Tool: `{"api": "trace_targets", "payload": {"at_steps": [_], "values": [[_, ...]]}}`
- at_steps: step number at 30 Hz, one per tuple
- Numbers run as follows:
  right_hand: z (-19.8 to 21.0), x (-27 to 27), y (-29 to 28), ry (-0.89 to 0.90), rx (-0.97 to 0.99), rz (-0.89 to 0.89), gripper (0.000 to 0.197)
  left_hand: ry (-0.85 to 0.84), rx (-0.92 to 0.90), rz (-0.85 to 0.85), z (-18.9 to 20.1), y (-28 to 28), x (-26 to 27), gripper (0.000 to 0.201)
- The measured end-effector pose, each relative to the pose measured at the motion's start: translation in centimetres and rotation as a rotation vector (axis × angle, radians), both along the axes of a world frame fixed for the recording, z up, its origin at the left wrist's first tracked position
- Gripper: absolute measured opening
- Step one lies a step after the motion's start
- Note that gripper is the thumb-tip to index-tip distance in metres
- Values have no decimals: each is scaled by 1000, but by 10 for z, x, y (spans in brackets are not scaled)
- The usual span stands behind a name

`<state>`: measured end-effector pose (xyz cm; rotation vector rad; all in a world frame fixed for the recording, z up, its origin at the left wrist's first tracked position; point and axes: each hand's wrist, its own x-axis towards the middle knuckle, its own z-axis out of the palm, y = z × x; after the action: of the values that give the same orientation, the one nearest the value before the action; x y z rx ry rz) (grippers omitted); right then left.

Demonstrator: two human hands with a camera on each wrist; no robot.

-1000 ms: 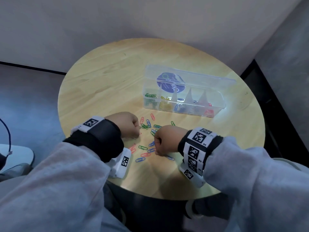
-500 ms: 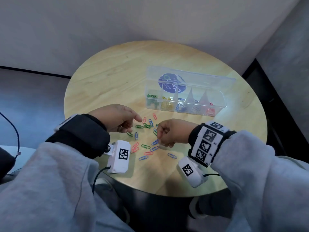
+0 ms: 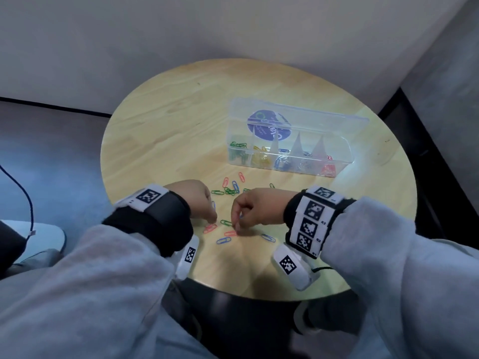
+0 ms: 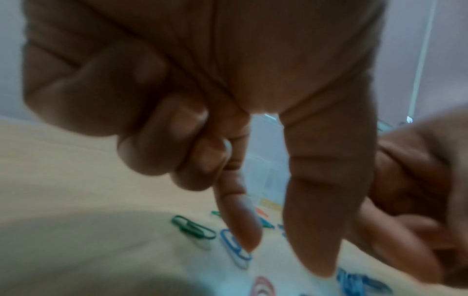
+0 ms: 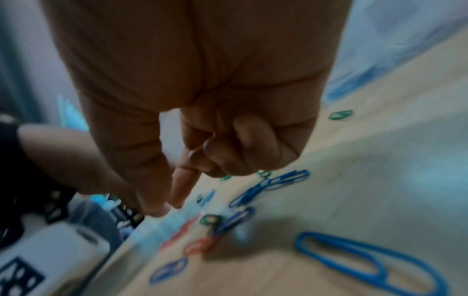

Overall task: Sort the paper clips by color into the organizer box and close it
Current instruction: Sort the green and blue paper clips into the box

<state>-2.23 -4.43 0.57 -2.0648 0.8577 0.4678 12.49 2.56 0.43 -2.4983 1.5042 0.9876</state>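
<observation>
The clear organizer box [image 3: 298, 170] stands open on the round wooden table [image 3: 168, 130], its lid [image 3: 326, 125] tipped back. Green, yellow, blue, silver and red clips lie sorted in its compartments. Loose paper clips [image 3: 228, 190] lie scattered between my hands. My left hand [image 3: 213, 216] [image 4: 286, 258] points index finger and thumb down, apart, with the index tip on a blue clip [image 4: 240, 258]; its other fingers are curled. On my right hand [image 3: 237, 225] [image 5: 167, 209] the thumb and index tips meet at the table beside a red clip [image 5: 200, 246]. Blur hides whether a clip is between them.
A green clip [image 4: 193, 230] lies left of my left index finger. One large blue clip [image 5: 367, 260] lies near my right wrist. White wrist cameras [image 3: 189, 255] hang over the table's near edge. A wall corner stands behind the table.
My left hand has drawn back from the far clips and pointed its fingers down at the near ones. The right hand has dropped from a raised pinch to the table.
</observation>
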Motion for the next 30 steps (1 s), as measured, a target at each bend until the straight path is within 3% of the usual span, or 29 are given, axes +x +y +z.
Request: {"api": "trace_targets", "payload": {"at_steps": [2,7,17,24,30], "values": [[-1,6,7,41,-112,103,8,-32,8,-15,-3,1,-1,15],[-11,15,13,77,-278,207,18,-51,10,-54,-9,2,-4,16],[-12,14,13,148,-309,218,8,-95,59,-146,-18,-4,-10,20],[-4,2,-5,115,-204,-9,17,-180,54,-174,-14,-1,-16,25],[-1,-11,-29,-50,87,-356,18,-165,31,-149,-15,-1,-13,21]]}}
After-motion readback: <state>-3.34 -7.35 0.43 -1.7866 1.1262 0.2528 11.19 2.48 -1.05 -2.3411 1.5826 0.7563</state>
